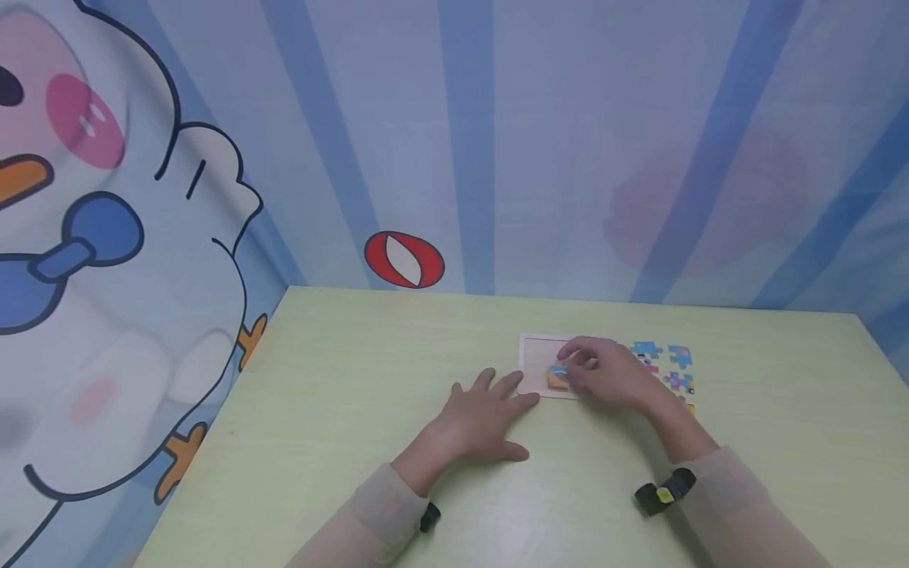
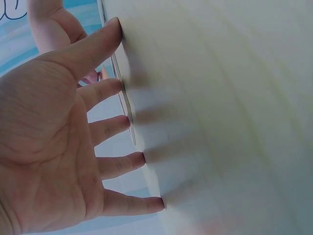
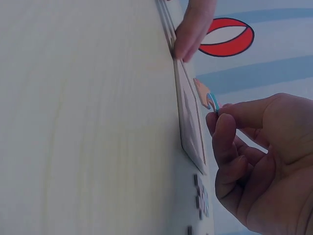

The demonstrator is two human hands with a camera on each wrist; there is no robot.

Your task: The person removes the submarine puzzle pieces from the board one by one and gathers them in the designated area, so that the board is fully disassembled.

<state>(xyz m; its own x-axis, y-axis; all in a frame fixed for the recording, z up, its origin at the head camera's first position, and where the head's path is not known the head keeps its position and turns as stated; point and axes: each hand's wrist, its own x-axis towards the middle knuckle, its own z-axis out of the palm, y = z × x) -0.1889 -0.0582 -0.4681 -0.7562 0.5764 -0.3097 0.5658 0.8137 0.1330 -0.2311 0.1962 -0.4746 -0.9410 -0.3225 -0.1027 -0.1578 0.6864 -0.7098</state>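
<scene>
A shallow white-rimmed puzzle tray (image 1: 534, 360) lies flat on the table. My left hand (image 1: 474, 420) is spread with straight fingers, its fingertips right at the tray's left edge and on the tabletop beside it. Over the tray, my right hand (image 1: 616, 372) pinches a puzzle piece (image 1: 557, 378) between thumb and fingers. In the right wrist view this puzzle piece (image 3: 202, 92) shows orange and blue and stands tilted above the tray surface. The right hand hides the tray's right part in the head view.
Several loose puzzle pieces (image 1: 679, 382), mostly blue and pink, lie to the right of the tray, partly behind the right forearm. The pale table (image 1: 341, 355) meets a printed cloth backdrop (image 1: 554, 158) at its far edge. Each wrist wears a dark strap.
</scene>
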